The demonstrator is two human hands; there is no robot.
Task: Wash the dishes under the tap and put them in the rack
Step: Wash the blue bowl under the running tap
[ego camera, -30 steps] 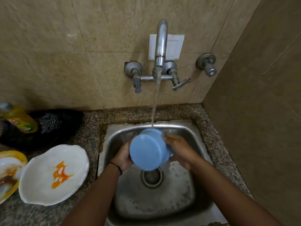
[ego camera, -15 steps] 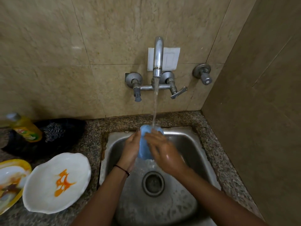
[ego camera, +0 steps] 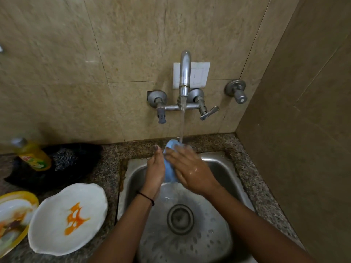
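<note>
cup [ego camera: 169, 172], pale blue, likely plastic

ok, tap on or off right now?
On. A stream of water falls from the tap onto the blue cup between the left hand and right hand, above the sink.

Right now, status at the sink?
Left hand holds blue cup; right hand pressed on it, under running tap. White plate waits on counter. Nothing obstructing.

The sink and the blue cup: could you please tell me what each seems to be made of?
The sink looks like stainless steel: brushed grey metal with soft reflections and beaded drops. The cup is probably plastic: matte, evenly light blue; little of it shows, so that is uncertain.
</note>
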